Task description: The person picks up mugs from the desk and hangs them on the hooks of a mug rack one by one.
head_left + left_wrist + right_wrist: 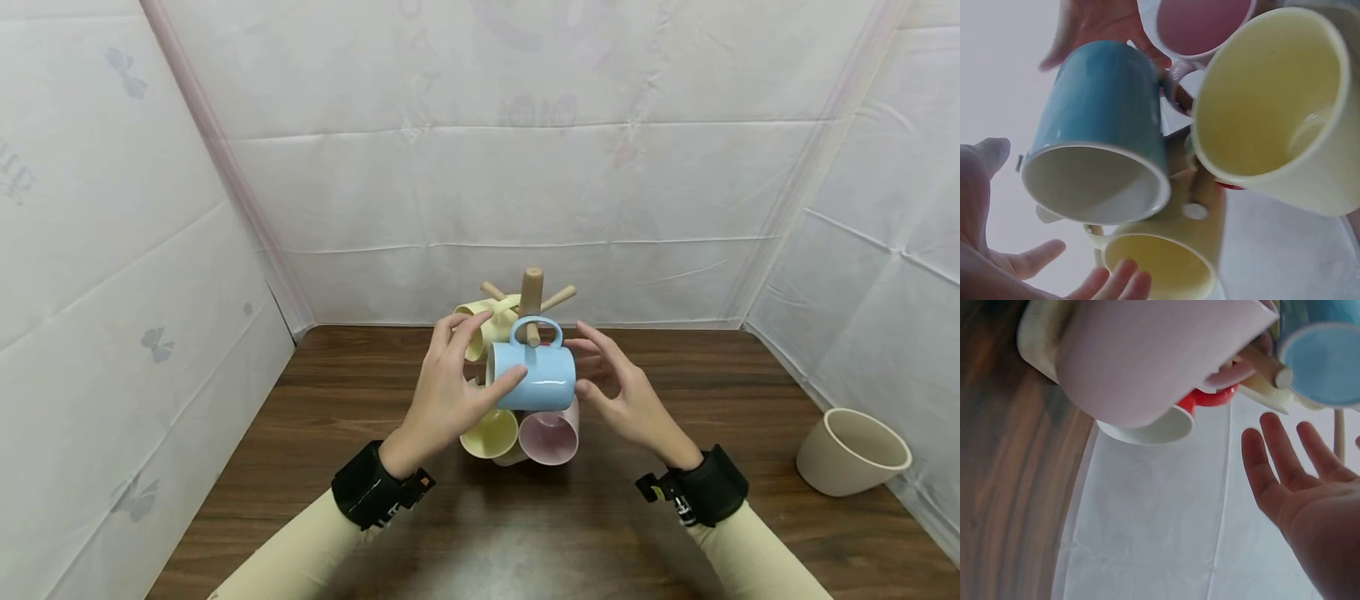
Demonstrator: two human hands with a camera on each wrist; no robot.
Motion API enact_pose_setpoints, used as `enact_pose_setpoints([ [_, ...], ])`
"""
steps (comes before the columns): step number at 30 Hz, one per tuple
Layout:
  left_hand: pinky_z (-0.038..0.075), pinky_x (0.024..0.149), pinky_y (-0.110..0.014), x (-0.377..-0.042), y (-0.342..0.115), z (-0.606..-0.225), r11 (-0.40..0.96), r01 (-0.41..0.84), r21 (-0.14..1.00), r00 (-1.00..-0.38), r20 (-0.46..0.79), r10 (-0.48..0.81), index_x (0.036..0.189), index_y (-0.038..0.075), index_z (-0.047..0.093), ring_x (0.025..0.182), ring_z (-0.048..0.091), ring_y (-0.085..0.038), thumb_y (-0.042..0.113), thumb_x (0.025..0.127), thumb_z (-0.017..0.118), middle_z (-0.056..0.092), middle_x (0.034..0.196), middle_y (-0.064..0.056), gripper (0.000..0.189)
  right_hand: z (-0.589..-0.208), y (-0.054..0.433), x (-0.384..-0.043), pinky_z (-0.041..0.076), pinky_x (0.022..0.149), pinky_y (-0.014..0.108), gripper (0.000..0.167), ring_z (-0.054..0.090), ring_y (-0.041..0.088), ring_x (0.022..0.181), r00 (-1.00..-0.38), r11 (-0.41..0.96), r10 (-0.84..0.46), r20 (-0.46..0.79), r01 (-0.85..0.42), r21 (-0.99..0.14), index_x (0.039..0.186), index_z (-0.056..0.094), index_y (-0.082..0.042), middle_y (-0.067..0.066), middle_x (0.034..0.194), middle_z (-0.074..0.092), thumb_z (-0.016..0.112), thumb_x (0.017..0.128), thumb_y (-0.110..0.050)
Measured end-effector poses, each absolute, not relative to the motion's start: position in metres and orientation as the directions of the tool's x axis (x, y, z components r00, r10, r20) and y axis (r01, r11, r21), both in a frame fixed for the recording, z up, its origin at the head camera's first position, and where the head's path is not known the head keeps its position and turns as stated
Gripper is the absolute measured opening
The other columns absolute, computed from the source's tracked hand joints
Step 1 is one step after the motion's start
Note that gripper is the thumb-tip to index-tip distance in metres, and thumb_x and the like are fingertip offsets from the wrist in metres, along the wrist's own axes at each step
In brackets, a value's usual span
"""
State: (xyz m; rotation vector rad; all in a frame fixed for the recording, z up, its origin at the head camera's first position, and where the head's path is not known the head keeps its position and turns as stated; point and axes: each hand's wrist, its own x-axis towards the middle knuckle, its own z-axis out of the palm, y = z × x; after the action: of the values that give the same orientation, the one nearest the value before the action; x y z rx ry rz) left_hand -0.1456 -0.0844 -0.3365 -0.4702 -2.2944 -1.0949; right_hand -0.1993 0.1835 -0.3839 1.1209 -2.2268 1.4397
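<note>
A light blue mug (pixel 543 379) lies sideways at the front of a wooden mug tree (pixel 532 287), its handle looped over a peg. My left hand (pixel 448 390) is spread at the mug's mouth, its thumb overlapping the mug in the head view. The left wrist view shows those fingers (pixel 1038 257) extended and apart from the blue mug (pixel 1100 94). By the mug's base is my right hand (pixel 628 398), fingers loosely bent. In the right wrist view its palm (pixel 1322 515) is bare, below the mug's blue base (pixel 1325 365).
Below the blue mug hang a yellow mug (pixel 489 435) and a pink mug (pixel 551 439). Another yellow mug (pixel 480 343) hangs behind, at left. A red-handled mug (pixel 1207 398) shows behind the pink one. A beige cup (pixel 843 458) stands on the wooden table's right side.
</note>
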Motion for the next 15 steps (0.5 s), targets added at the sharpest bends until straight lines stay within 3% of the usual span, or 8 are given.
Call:
enact_pose_setpoints([
  [4, 0.047, 0.103, -0.052, -0.148, -0.081, -0.327, 0.616, 0.52, 0.592, -0.786, 0.614, 0.073, 0.15, 0.011, 0.05, 0.129, 0.051, -0.03, 0.047, 0.083, 0.083, 0.045, 0.146, -0.012, 0.083, -0.375, 0.183, -0.211, 0.056, 0.089, 0.028, 0.07, 0.068, 0.034, 0.111, -0.672, 0.211, -0.415, 0.613, -0.727, -0.654, 0.16, 0.035, -0.016, 0.015, 0.141, 0.06, 0.063, 0.099, 0.004],
  [7, 0.045, 0.107, -0.055, -0.15, -0.078, -0.321, 0.629, 0.505, 0.591, -0.796, 0.6, 0.076, 0.153, 0.011, 0.047, 0.135, 0.049, -0.032, 0.048, 0.084, 0.082, 0.042, 0.153, -0.014, 0.087, -0.368, 0.181, -0.22, 0.054, 0.088, 0.023, 0.066, 0.068, 0.035, 0.109, -0.69, 0.227, -0.391, 0.609, -0.714, -0.663, 0.16, 0.037, -0.018, 0.016, 0.139, 0.062, 0.059, 0.102, 0.003],
  [15, 0.042, 0.11, -0.058, -0.156, -0.072, -0.311, 0.664, 0.482, 0.571, -0.807, 0.585, 0.083, 0.155, 0.01, 0.044, 0.145, 0.041, -0.029, 0.052, 0.086, 0.079, 0.042, 0.158, -0.012, 0.088, -0.35, 0.174, -0.24, 0.055, 0.088, 0.021, 0.052, 0.069, 0.013, 0.106, -0.732, 0.226, -0.371, 0.571, -0.668, -0.709, 0.158, 0.04, -0.015, 0.017, 0.134, 0.065, 0.052, 0.108, -0.008],
])
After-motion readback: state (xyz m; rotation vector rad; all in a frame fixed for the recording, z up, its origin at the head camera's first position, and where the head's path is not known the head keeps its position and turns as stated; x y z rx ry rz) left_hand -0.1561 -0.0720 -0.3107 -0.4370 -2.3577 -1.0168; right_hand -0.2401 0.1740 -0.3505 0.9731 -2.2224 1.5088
